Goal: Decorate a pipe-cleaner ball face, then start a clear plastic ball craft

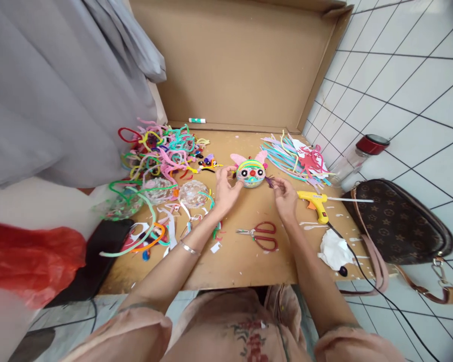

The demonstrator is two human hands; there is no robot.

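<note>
A round craft lantern [251, 176] with a clear body, pink ears, round black-and-white eyes and a red nose stands near the middle of the table. My left hand [226, 188] is closed on its left side, thumb in front. Just right of the lantern, my right hand [285, 195] pinches a small dark purple tassel-like bunch [270, 181], whose tip is close to the lantern's side; whether they touch I cannot tell. Red-handled scissors [260, 235] lie between my forearms. A yellow glue gun [315, 203] with a white glue stick lies right of my right hand.
Tangled coloured pipe cleaners [166, 151] heap at the left, with clear faceted plastic pieces [194, 194] before them. Straight pipe cleaners [283, 156] lie back right. A handbag [400, 221], a red-lidded bottle [357, 156] and crumpled tissue [334, 250] occupy the right. Cardboard [237, 60] stands behind.
</note>
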